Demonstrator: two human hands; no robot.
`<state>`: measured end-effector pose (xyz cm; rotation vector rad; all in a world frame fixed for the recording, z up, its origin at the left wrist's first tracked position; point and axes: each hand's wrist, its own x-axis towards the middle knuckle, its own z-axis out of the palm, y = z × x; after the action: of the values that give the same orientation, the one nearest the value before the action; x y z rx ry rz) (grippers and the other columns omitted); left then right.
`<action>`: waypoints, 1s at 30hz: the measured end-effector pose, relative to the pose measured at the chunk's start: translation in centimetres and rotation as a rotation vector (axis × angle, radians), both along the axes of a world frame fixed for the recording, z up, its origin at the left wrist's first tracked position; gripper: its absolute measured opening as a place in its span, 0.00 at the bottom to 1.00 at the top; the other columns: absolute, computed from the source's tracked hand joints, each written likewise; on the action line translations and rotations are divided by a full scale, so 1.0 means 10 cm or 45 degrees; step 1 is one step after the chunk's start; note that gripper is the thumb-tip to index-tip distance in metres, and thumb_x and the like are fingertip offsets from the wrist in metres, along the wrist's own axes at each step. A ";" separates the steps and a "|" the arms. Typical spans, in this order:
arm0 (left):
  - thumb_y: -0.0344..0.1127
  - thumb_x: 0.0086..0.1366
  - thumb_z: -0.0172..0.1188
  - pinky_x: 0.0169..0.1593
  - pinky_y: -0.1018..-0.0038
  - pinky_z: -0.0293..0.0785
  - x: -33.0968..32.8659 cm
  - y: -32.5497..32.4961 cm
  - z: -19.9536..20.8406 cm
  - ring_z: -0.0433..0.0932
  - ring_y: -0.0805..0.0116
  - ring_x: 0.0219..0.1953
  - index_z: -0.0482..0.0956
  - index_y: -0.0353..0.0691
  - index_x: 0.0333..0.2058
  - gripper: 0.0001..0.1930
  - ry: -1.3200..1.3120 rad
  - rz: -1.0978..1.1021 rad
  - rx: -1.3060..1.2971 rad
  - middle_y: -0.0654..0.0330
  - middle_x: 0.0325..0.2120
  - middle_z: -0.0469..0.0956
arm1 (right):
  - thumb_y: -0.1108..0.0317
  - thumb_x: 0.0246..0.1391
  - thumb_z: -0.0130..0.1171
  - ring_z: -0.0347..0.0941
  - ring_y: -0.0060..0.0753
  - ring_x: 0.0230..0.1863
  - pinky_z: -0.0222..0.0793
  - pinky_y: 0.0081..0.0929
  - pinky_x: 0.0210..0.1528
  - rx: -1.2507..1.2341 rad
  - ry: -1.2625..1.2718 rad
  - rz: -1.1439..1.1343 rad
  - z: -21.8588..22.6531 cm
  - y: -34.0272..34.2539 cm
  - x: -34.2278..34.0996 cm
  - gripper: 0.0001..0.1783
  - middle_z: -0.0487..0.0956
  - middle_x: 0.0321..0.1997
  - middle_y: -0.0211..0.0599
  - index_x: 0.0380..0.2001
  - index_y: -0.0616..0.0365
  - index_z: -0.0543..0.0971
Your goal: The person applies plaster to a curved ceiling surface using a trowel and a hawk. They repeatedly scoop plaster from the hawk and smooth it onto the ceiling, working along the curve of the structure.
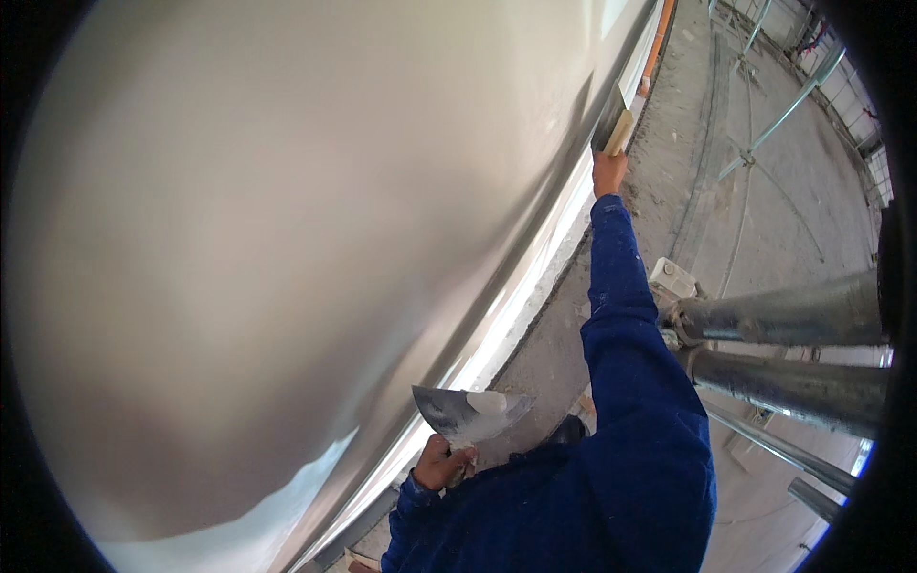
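My left hand (439, 466) grips a wide putty knife (451, 413) by its handle, near my body. On its grey metal blade sits a lump of white plaster (487, 402). Far ahead, my right arm is stretched out along the wall, and my right hand (608, 173) is closed round the pale wooden handle of a plastering trowel (612, 130). The trowel's dark blade is at the low edge of the smooth pale wall (287, 239); whether it presses on the surface I cannot tell. A bright white strip (506, 325) runs along the wall's foot.
Thick metal scaffold poles (793, 315) jut in from the right, close to my right arm. Thinner scaffold legs (788, 115) stand farther off on the dusty concrete floor (707, 191). A small white container (674, 277) stands beside the poles. An orange strip (656, 43) lies along the wall's far base.
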<state>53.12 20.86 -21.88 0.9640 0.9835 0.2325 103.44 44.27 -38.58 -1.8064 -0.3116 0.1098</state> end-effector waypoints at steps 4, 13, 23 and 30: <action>0.32 0.53 0.55 0.22 0.76 0.69 0.01 0.17 -0.18 0.72 0.69 0.19 0.66 0.32 0.38 0.15 0.032 -0.132 -0.053 0.58 0.22 0.71 | 0.75 0.34 0.52 0.73 0.52 0.36 0.66 0.37 0.39 0.010 -0.072 0.021 -0.09 0.20 0.18 0.20 0.75 0.30 0.56 0.37 0.65 0.73; 0.30 0.54 0.54 0.22 0.78 0.67 0.20 0.30 -0.19 0.73 0.70 0.17 0.72 0.31 0.24 0.07 0.048 -0.010 -0.132 0.58 0.17 0.72 | 0.77 0.35 0.51 0.73 0.48 0.36 0.66 0.34 0.38 -0.020 -0.005 0.139 -0.23 0.44 0.37 0.20 0.76 0.31 0.52 0.39 0.66 0.72; 0.36 0.53 0.57 0.22 0.75 0.69 0.11 0.25 -0.28 0.72 0.69 0.18 0.66 0.32 0.38 0.17 0.002 -0.051 -0.167 0.58 0.21 0.71 | 0.78 0.34 0.51 0.72 0.45 0.37 0.65 0.31 0.38 0.064 0.151 0.270 -0.52 0.36 0.28 0.27 0.74 0.34 0.50 0.46 0.65 0.67; 0.30 0.55 0.53 0.23 0.78 0.67 0.17 0.23 -0.04 0.72 0.71 0.18 0.70 0.33 0.25 0.06 -0.063 0.002 -0.097 0.60 0.18 0.71 | 0.80 0.33 0.48 0.71 0.37 0.28 0.66 0.29 0.31 0.195 0.180 0.335 -0.31 0.15 -0.08 0.28 0.74 0.29 0.45 0.46 0.64 0.66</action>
<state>54.84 23.16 -22.28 0.8844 0.9415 0.2178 102.67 45.74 -41.70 -1.5899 -0.4437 0.3872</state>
